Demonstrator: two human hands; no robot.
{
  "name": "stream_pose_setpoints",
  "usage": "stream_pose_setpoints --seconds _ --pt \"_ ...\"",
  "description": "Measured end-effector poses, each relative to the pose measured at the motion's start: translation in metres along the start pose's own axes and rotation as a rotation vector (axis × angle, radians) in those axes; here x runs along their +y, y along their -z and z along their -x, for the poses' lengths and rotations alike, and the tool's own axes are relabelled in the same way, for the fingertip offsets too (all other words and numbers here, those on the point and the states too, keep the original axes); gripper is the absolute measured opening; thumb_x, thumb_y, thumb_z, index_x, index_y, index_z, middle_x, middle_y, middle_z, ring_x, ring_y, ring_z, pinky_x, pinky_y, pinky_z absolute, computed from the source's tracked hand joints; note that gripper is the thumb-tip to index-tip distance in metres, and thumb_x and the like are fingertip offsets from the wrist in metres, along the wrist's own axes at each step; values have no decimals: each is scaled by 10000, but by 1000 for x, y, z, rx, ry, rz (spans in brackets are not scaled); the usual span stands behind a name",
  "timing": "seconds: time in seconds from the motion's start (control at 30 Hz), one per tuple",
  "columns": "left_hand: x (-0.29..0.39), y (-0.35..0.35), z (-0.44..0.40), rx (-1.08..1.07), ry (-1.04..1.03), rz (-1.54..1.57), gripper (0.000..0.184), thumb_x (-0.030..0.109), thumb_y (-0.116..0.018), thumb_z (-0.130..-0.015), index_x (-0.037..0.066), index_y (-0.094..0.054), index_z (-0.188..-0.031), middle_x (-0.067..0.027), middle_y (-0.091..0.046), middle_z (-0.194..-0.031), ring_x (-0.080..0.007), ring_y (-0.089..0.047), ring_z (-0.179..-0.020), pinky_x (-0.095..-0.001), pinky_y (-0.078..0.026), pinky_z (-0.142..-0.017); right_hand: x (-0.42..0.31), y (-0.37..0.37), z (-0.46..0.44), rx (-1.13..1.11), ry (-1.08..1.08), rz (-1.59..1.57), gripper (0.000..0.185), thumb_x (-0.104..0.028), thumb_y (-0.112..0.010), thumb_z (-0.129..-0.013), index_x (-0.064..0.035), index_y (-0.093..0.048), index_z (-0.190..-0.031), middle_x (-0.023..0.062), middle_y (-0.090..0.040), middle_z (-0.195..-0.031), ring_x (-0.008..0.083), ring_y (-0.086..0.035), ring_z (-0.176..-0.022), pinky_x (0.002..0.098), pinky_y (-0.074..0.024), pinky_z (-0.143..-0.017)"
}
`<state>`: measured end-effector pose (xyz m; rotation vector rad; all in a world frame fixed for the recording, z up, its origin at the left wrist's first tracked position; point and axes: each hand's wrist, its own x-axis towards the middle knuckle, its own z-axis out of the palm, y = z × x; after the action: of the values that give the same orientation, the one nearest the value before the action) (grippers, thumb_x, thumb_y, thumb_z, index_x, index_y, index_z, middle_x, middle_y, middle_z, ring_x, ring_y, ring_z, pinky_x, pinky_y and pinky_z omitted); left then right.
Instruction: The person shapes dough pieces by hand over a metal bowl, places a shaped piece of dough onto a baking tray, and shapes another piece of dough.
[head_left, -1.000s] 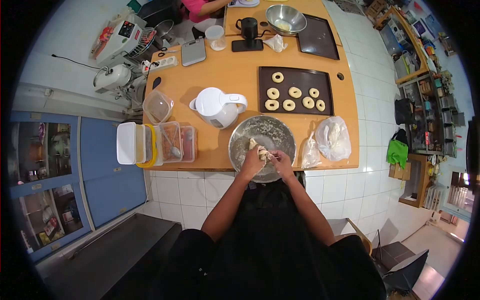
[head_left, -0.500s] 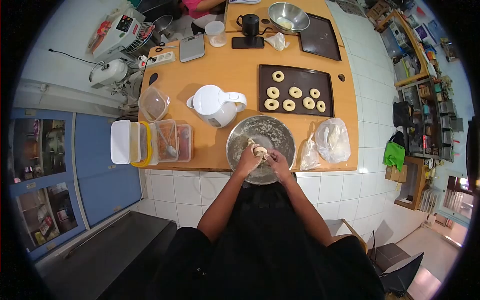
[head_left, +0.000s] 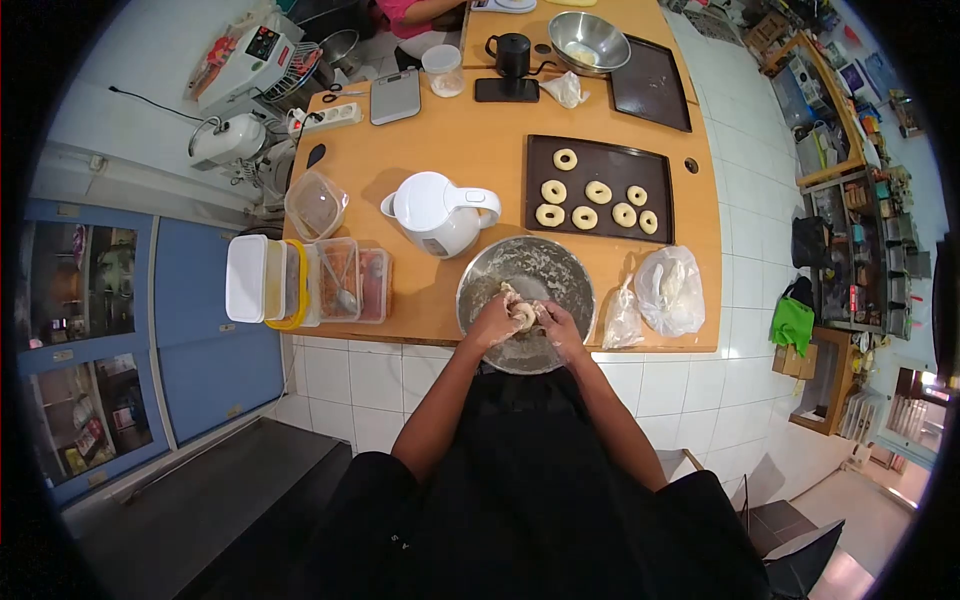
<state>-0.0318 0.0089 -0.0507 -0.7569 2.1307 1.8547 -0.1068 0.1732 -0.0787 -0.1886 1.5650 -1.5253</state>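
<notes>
Two hands (head_left: 493, 323) at one dough piece (head_left: 524, 316)

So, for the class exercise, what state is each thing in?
Dough: curved, held
Left hand: gripping it
Right hand: close beside it, touch unclear
Mixing bowl: upright, smeared inside
Kettle: upright
Near tray: holding eight rings
Far tray: without rings
Far bowl: upright
Grey scale: unloaded

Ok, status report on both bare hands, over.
Left hand holding pale, lumpy dough. Right hand close beside it. Both over round silver metal bowl. No obstruction visible.
</notes>
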Motion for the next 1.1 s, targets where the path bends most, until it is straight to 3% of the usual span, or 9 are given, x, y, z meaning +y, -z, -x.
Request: stream_pose_setpoints --seconds 0.17,0.47,0.57,0.67,0.77,0.87,1.0,1.1 --pt "6 -5 4 165 -63 -127 361 58 -659 -697 -28 -579 -1038 -194 -651 -983 -323 -633 -956 -354 -492 -809 11 0 -6 25 -14 -109 304 -249 -475 -985 -57 -562 -1205 29 -598 -1111 125 -571 -982 298 -481 -833" --pt "7 -11 2 139 -122 -120 382 59 -669 -704 -17 -573 -1066 -176 -650 -988 -286 -636 -929 -357 -483 -798 -11 -7 6 73 63 -53 275 -228 -567 -941 -58 -603 -1154 -25 -625 -947 53 -543 -814 214 -427 -680" --pt "3 -8 0 19 -93 -196 367 70 -670 -705 -13 -578 -1051 -181 -649 -980 -286 -635 -927 -372 -481 -793 -6 -7 6 81 68 -7 267 -217 -560 -942 -57 -606 -1152 -17 -626 -964 61 -549 -827 222 -435 -698" --pt "12 -8 5 74 -94 -254 342 75 -667 -704 -8 -594 -1028 -185 -655 -945 -286 -643 -893 -378 -483 -781 -12 -8 11 80 88 42 272 -213 -562 -941 -50 -605 -1154 -9 -628 -972 68 -550 -843 233 -440 -713" --pt "4 -14 0 98 -92 -363 327 74 -664 -706 -6 -607 -1017 -185 -662 -910 -281 -653 -864 -368 -490 -764 -19 -10 13 92 13 9 254 -112 -559 -925 -2 -591 -1152 61 -637 -1035 131 -581 -955 278 -460 -853" --pt "6 -17 5 121 -103 -127 308 84 -669 -694 -32 -590 -968 -243 -640 -931 -393 -621 -901 -409 -485 -752 -12 -11 13 100 69 -21 258 -105 -557 -923 -5 -590 -1159 67 -633 -1041 132 -578 -966 284 -465 -850" --pt "-6 -19 2 85 -114 -201 318 85 -667 -700 -13 -602 -995 -224 -649 -948 -381 -623 -917 -398 -490 -765 -9 -7 15 82 114 43 275 -123 -554 -928 -5 -579 -1175 66 -622 -1084 137 -573 -981 284 -446 -885" --pt "-7 -21 0 89 -83 -248 320 77 -668 -699 -11 -607 -1000 -213 -655 -941 -357 -637 -906 -383 -495 -761 -15 -8 19 111 11 17 275 -137 -554 -931 -9 -583 -1172 68 -623 -1094 139 -573 -989 282 -437 -897"
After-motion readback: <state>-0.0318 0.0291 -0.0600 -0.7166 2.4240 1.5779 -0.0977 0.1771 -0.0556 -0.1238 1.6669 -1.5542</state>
